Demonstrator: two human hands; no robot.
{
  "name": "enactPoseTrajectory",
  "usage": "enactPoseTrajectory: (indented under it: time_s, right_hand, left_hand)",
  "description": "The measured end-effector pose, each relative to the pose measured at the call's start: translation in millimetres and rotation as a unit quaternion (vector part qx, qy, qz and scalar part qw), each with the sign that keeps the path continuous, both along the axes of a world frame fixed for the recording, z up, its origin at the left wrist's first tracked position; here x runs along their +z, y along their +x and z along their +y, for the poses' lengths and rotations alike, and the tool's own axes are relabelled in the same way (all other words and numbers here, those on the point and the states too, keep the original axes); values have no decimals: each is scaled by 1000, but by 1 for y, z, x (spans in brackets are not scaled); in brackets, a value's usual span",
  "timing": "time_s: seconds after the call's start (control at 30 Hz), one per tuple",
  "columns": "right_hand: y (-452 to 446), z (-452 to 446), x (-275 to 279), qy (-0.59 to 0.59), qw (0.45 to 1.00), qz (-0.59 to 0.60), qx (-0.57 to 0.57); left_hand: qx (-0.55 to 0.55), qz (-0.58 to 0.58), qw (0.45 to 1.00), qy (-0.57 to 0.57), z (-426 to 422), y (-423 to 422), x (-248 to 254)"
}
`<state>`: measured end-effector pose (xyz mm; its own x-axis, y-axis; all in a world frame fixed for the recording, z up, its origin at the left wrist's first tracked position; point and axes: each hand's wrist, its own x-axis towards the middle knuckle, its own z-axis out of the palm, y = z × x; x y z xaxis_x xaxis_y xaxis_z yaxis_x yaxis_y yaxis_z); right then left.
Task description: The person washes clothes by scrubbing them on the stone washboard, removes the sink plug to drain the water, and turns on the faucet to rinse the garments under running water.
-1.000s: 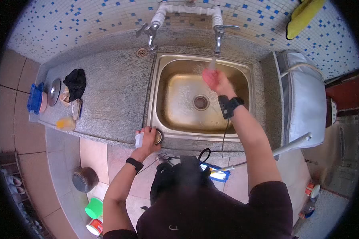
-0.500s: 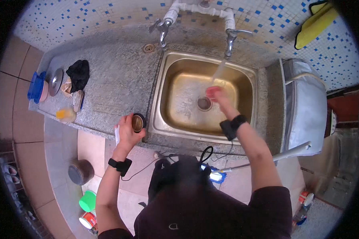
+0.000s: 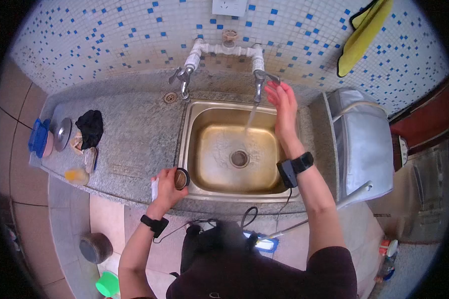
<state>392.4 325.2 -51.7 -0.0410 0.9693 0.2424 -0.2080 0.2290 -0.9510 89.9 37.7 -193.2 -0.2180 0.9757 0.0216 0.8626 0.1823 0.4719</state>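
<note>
Water runs from the right tap [image 3: 259, 85] into the metal sink [image 3: 204, 172]. At that tap's lever is my right hand [image 3: 286, 110], fingers bent and apart, with nothing seen in it. Near the sink's front left corner, my left hand [image 3: 168, 188] holds a small round dark-rimmed container [image 3: 181, 178]. Something white [image 3: 154, 189] shows on the outer side of that hand, partly hidden by it. The left tap [image 3: 184, 82] has no water coming from it.
On the counter's left lie a black cloth [image 3: 89, 128], a metal lid [image 3: 63, 133], a blue basket [image 3: 37, 138] and a yellow-capped container [image 3: 77, 175]. A yellow cloth [image 3: 362, 40] hangs on the wall. A long pole [image 3: 354, 194] leans at the right.
My right hand has risen from the water stream over the sink to the right tap's lever. My left hand now holds the round container, which earlier stood beside it. The view has tilted upward.
</note>
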Motion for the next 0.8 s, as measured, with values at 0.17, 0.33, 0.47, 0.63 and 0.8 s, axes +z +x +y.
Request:
enactPoseTrajectory:
  time_s: [0.17,0.33,0.47,0.63,0.8]
  right_hand:
    - [-11,-14,-4,93,991,-95,-1]
    - [-1,-22,2,172,969,-175,1]
    - [13,-27,-1,85,987,-125,56]
    - [66,-29,-92,1,837,-544,56]
    - [128,-96,-192,76,708,-691,124]
  left_hand:
    - [-26,38,999,7,2,3,-7]
    - [-56,7,998,-5,19,21,-24]
    - [-85,35,995,-29,42,45,-21]
    - [-151,4,988,-11,89,71,-47]
    - [-185,92,961,-183,141,120,-52]
